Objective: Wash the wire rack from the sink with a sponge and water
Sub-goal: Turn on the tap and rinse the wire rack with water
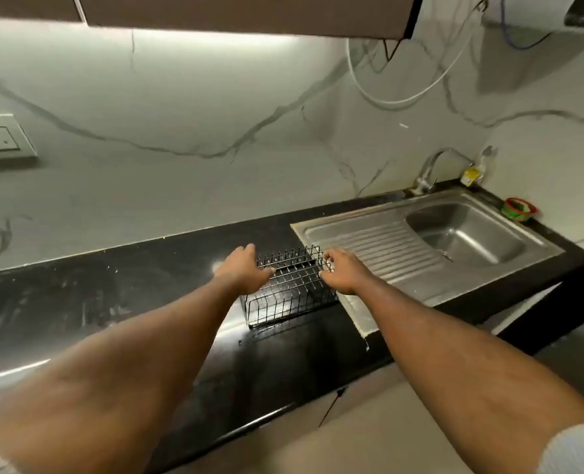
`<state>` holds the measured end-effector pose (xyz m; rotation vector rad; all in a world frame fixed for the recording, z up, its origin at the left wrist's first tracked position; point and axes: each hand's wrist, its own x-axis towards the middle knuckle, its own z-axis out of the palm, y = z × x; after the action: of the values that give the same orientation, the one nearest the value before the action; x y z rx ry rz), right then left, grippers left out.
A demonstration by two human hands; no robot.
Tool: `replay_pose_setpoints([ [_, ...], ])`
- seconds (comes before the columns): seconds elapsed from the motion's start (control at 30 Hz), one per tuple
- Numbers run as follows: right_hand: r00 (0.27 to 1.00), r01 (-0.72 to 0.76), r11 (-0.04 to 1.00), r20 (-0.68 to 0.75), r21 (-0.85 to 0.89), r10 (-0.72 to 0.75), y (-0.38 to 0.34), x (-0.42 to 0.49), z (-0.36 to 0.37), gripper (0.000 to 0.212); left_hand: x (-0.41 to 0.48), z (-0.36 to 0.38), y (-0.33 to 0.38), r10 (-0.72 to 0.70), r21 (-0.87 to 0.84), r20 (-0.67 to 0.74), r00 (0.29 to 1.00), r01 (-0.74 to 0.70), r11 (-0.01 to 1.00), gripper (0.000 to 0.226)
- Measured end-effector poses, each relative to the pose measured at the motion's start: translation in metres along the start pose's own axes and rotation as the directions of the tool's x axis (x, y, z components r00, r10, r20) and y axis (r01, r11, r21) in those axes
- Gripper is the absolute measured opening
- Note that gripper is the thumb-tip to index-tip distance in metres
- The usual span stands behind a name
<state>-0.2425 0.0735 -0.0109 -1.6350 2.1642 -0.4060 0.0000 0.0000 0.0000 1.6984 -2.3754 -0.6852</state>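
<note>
With left hand point(242, 268), gripping rack point(294, 292) left rim | with right hand point(343, 271), pinching right rim | standing on desk point(112, 285), just beside sink point(468, 234)

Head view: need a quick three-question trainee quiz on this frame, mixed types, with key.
1. True or false: the black wire rack lies inside the stainless steel sink basin.
2. The left hand and the right hand: which grips the rack? A) left only B) right only C) both
3. Fill in: the rack stands on the glossy black ____, to the left of the ribbed steel drainboard.
Key: 1 false, it stands outside the basin. 2 C, one hand at each end. 3 countertop.
</note>
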Motion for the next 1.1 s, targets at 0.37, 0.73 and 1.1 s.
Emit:
replay_pose_setpoints([
  [0.37, 0.909, -0.415, 0.829, 0.139, 0.376, 0.392, 0.015, 0.036, 0.05, 0.084, 0.022, 0.059, -0.028, -0.349, -0.316, 0.243, 0.905, 0.414, 0.854, 0.088],
  [0.73, 0.898, -0.399, 0.76, 0.05, 0.513, 0.437, 0.033, 0.058, 0.047, 0.028, 0.042, 0.08, -0.026, -0.487, -0.715, 0.306, 0.818, 0.535, 0.45, 0.113],
  [1.1, 0.85, -0.38, 0.722, -0.089, 0.578, 0.519, 0.088, 0.036, 0.0, 0.026, 0.041, 0.087, 0.047, -0.406, -0.686, 0.123, 0.905, 0.373, 0.625, 0.072],
])
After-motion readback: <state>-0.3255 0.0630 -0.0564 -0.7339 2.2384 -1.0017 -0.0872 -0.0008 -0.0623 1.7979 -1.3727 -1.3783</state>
